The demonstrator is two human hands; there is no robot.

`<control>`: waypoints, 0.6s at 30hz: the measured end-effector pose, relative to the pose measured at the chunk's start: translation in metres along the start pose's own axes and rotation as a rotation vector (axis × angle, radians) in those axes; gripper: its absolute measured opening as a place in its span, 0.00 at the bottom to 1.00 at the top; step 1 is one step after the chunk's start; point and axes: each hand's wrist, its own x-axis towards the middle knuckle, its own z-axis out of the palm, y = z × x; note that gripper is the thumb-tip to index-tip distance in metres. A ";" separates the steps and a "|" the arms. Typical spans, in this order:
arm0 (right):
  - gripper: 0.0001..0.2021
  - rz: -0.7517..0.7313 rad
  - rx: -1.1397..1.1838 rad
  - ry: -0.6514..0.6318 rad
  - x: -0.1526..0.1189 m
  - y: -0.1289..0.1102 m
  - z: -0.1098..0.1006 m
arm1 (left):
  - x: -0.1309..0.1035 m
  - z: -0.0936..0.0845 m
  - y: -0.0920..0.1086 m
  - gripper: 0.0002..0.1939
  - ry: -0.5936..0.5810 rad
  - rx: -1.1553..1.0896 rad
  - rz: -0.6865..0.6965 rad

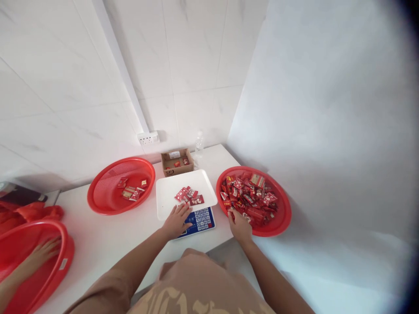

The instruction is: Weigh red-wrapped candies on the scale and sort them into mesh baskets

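My left hand is open, fingers spread, at the front edge of the white scale tray and over the blue keypad. Several red packets lie on the tray. My right hand is closed at the near left rim of a red basket heaped with red and gold packets. Its fingers are bent together, and what they hold, if anything, is too small to name.
Left of the tray, a red basket holds a few packets. Behind stand a cardboard box and a clear bottle. At far left, another person's hand reaches into a red basket beside red bags.
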 end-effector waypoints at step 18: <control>0.17 0.000 0.002 -0.029 0.000 -0.001 -0.004 | 0.036 -0.023 -0.042 0.27 0.025 -0.055 -0.231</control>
